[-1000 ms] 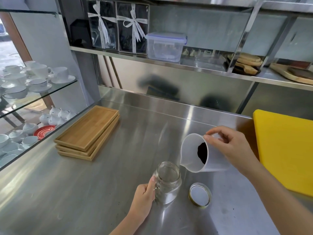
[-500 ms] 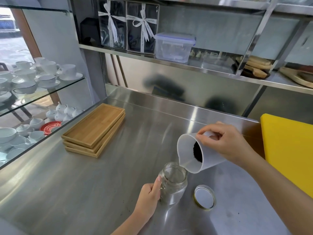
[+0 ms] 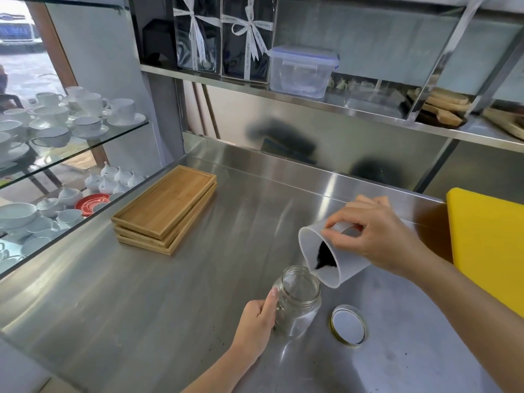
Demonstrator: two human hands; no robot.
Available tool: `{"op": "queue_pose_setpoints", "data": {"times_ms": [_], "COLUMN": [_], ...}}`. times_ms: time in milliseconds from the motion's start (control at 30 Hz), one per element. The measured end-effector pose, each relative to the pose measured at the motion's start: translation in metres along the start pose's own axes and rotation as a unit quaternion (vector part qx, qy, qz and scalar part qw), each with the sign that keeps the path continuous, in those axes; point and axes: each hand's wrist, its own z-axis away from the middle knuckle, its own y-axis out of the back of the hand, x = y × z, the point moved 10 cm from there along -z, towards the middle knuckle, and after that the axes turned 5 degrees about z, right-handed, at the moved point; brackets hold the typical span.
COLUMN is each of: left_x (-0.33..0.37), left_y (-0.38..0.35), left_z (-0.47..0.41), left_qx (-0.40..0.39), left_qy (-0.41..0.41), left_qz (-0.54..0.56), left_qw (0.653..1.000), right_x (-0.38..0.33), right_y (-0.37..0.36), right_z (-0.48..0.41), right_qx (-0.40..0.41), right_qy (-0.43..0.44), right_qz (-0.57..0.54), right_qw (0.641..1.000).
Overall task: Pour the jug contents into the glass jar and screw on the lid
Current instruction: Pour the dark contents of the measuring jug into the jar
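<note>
A clear glass jar (image 3: 297, 304) stands upright and open on the steel counter. My left hand (image 3: 255, 324) grips its left side, thumb along the neck. My right hand (image 3: 374, 236) holds a white plastic jug (image 3: 326, 256) tilted steeply, its mouth over the jar's right rim. Dark loose grounds (image 3: 325, 258) have slid down inside the jug to its lower lip. The jar's lid (image 3: 348, 325), gold-rimmed with a white inside, lies upside down on the counter just right of the jar.
Stacked bamboo trays (image 3: 167, 205) lie at the left of the steel counter (image 3: 170, 293). A yellow board (image 3: 490, 245) sits at the right edge. Glass shelves with white cups (image 3: 85, 120) stand far left. A shelf above carries a plastic box (image 3: 302, 70).
The jug has tipped further and dropped closer to the jar's mouth, and the grounds have slid toward its lip. My left hand has kept its hold on the jar.
</note>
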Motion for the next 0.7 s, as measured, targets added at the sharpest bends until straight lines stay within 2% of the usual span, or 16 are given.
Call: {"op": "queue_pose_setpoints", "data": {"times_ms": [700], "left_x": [0.003], "left_y": [0.0], "left_z": [0.001], "left_qx": [-0.006], "left_qy": [-0.002], "left_qz": [-0.006], "left_qw": [1.0], "right_x": [-0.021], "right_y": [-0.004], "right_z": [-0.005], "right_qx": [0.002], "right_qy": [0.055], "right_qz": [0.046], "right_qw": [0.997]}}
